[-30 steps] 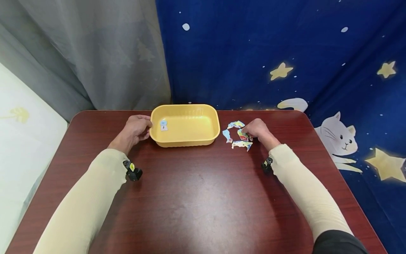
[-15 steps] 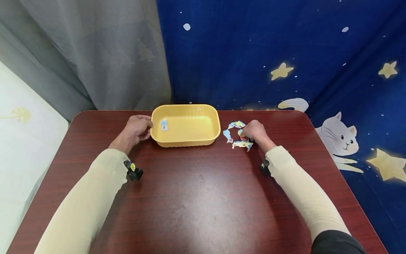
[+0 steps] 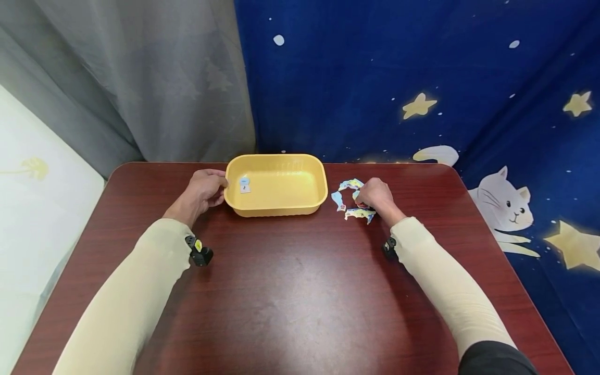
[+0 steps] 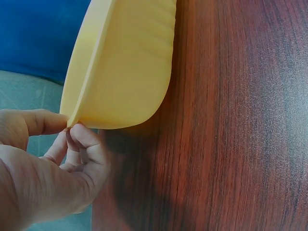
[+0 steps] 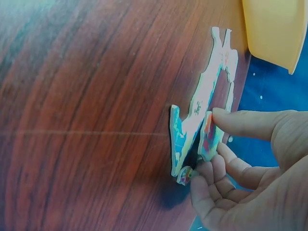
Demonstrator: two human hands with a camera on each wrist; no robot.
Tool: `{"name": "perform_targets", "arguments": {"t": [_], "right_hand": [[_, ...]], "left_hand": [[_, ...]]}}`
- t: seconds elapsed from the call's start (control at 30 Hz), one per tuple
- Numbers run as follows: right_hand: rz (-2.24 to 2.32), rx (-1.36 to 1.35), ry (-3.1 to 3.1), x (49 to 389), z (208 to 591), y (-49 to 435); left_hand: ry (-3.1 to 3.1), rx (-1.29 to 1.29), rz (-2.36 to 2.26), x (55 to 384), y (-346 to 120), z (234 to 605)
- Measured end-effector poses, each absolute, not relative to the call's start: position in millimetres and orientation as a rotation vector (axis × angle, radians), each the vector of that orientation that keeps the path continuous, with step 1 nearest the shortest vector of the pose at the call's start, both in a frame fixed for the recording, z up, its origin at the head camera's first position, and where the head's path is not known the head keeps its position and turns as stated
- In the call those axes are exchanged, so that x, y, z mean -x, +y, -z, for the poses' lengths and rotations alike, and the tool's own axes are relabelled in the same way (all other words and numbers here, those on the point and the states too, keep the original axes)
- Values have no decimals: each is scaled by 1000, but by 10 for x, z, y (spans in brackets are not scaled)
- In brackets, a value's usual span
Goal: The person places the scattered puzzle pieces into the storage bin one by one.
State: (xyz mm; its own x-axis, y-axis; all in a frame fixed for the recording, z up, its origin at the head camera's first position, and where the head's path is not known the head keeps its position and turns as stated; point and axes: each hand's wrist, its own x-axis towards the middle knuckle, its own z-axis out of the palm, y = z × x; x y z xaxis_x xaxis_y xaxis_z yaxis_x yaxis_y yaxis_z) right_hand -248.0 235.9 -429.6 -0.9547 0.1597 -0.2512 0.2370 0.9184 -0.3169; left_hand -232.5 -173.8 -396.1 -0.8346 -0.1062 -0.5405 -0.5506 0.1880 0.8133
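My left hand (image 3: 205, 188) pinches the left rim of a yellow plastic basin (image 3: 276, 212) between thumb and fingers; the left wrist view shows this pinch at the basin's rim (image 4: 89, 82). To the basin's right, my right hand (image 3: 376, 195) is over a ring of colourful flat puzzle pieces. In the right wrist view its thumb and fingers pinch a red and green puzzle piece (image 5: 209, 139), tilted inside the ring. A long pale puzzle piece (image 3: 360, 213) lies along the ring's near side, with a blue puzzle piece (image 3: 337, 199) at its left and another puzzle piece (image 3: 350, 184) behind.
Inside the basin, at its left, are a small blue label (image 3: 245, 181) and a white label (image 3: 245, 189). The dark red wooden table (image 3: 290, 291) runs back to a grey curtain (image 3: 187, 88) and a blue starry curtain (image 3: 337, 78).
My right hand has moved slightly left and closed its fingers round the red and green puzzle piece, covering more of it. My left hand keeps its hold on the basin rim.
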Motion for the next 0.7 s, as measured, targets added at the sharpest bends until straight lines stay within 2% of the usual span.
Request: {"name": "perform_targets", "arguments": {"t": [0.7], "right_hand": [[837, -304, 2757, 2491, 4299, 2437]], "left_hand": [[2107, 624, -1677, 2338, -1737, 3966]]}}
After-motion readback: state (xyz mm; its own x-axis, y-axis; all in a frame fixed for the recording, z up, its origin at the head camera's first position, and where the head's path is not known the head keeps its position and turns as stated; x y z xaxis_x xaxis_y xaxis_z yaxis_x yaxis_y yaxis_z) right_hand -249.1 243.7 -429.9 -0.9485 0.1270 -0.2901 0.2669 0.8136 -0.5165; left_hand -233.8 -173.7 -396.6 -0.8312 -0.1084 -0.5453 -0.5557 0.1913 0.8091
